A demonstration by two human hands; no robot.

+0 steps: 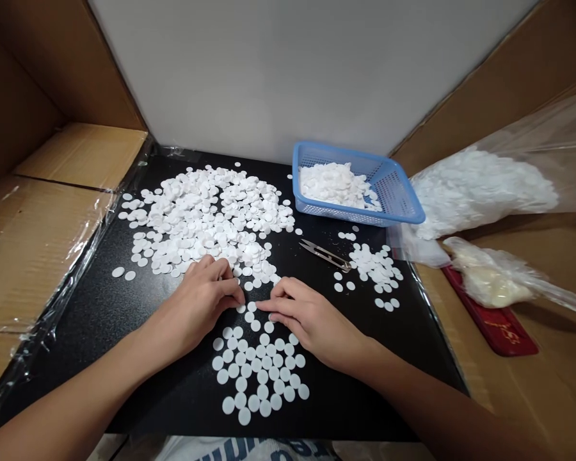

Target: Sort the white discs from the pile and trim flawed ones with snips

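Note:
Small white round discs lie across a black tabletop. My left hand is at the near edge of a large heap of discs, its fingers curled together and their tips at a disc. Whether anything is pinched inside those fingers is hidden. Across from it, my right hand points left with the index finger stretched out and the thumb apart below, the fingertip beside another disc. Closer to me, several discs lie spread out in mostly a single layer.
A blue plastic basket with white discs stands at the back right. Thread snips lie before it, beside a smaller disc cluster. On the right are a clear bag of white pieces, a knotted bag and a red case.

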